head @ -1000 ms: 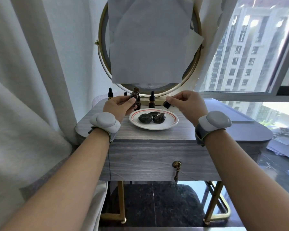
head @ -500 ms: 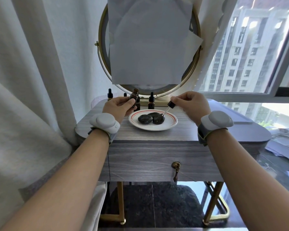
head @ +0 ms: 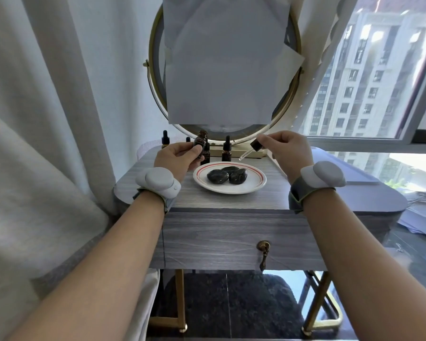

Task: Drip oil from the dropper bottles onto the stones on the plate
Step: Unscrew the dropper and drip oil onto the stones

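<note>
A white plate (head: 256, 184) with a red ring sits on the grey wooden table and carries three shiny black stones (head: 228, 175). My left hand (head: 176, 157) grips an open amber bottle (head: 200, 141) upright, left of the plate. My right hand (head: 289, 150) pinches the dropper (head: 252, 148) by its dark cap; the glass tube slants down to the left, its tip above the plate's far rim, clear of the stones.
Capped dropper bottles stand behind the plate: one (head: 226, 152) at centre, another (head: 165, 139) at far left. A round gold-framed mirror (head: 155, 94) covered with paper rises behind them. A curtain hangs on the left, a window is on the right.
My right hand has lifted the dropper up and back from the stones; its tip now hangs above the plate's far rim. The left hand keeps the bottle in place.
</note>
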